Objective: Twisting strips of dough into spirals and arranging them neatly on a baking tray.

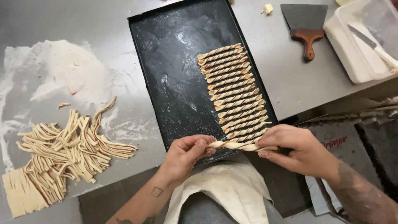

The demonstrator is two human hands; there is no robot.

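Both hands hold one twisted dough strip (237, 145) over the near edge of a black baking tray (174, 79). My left hand (186, 155) pinches its left end, my right hand (296, 149) grips its right end. A row of several twisted dough sticks (233, 91) lies along the tray's right side, just beyond the held strip. A heap of untwisted dough strips (68, 153) rests on the steel table (103, 25) to the left, well away from both hands.
Flour (58, 74) is spread on the table at left. A dough scraper with a wooden handle (306, 29) lies at the back right beside a white tub (356, 49) holding a knife (369, 41). A pale apron (226, 191) hangs below the tray.
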